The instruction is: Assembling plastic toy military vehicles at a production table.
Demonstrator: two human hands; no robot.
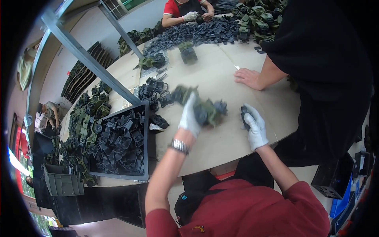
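Note:
My left hand [190,117], in a white glove with a metal watch at the wrist, is over the table and closed on a green and black toy vehicle [213,112]. Both are smeared by motion, and the glove covers the vehicle's middle. To the right, my gloved right hand [257,130] grips a small dark plastic part [245,117], its fingers wrapped around one side. Another green toy vehicle [187,53] stands farther back on the cardboard-covered table [221,148]. Near my left hand lie several dark frame-like parts [153,90].
A black bin [147,142] heaped with dark parts stands at the left, beside piled green vehicles [85,122]. At the right, a person in black rests a bare hand [248,78] on the table. Across it, a gloved person [185,12] works behind dark parts [193,33]. A metal post [94,65] rises at left.

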